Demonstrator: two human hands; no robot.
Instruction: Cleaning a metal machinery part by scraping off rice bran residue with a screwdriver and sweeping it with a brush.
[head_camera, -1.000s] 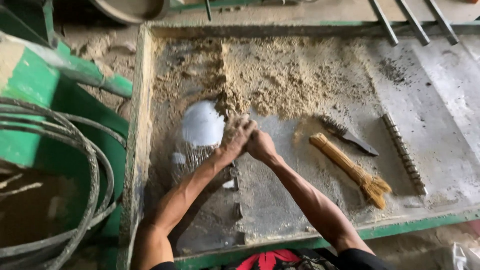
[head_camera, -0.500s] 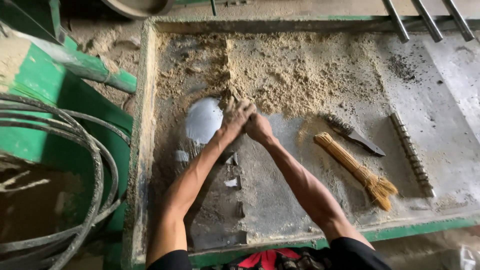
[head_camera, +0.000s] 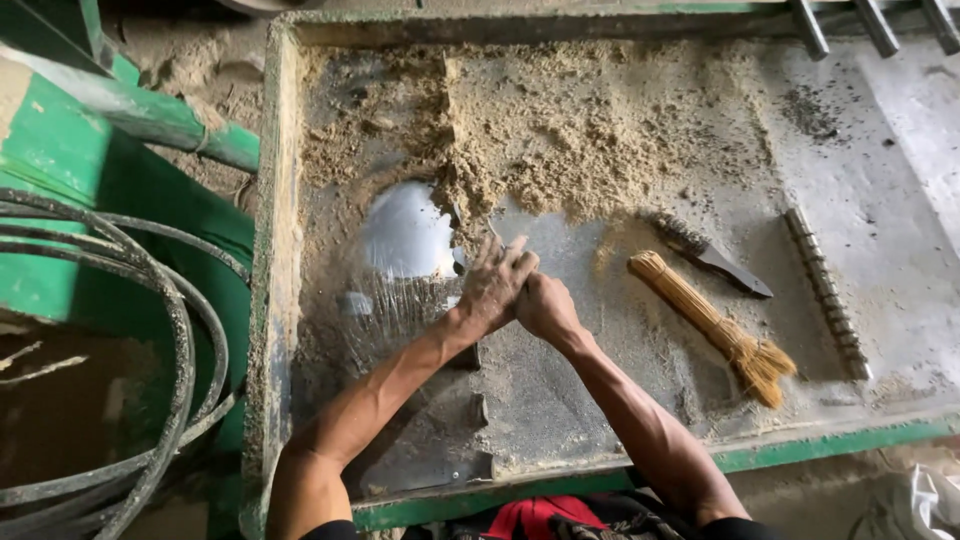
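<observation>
Shallow metal tray (head_camera: 600, 440) with a green-painted rim fills most of the view, its grey floor scratched and dusty. Pale sawdust (head_camera: 590, 130) heaped across the upper half, thinning toward the right. Left of the tray: green metal frame (head_camera: 150, 120) and a bundle of dark hoses (head_camera: 170, 320) looping over brown, muddy ground (head_camera: 50, 420). 3 metal bars (head_camera: 870, 25) cross the top right corner. Flat daylight, soft shadows. No walls or windows in view.

A rough workshop: a sawdust-strewn metal tray (head_camera: 900, 250), green machine frame (head_camera: 150, 115) and coiled black hoses (head_camera: 180, 330).
</observation>
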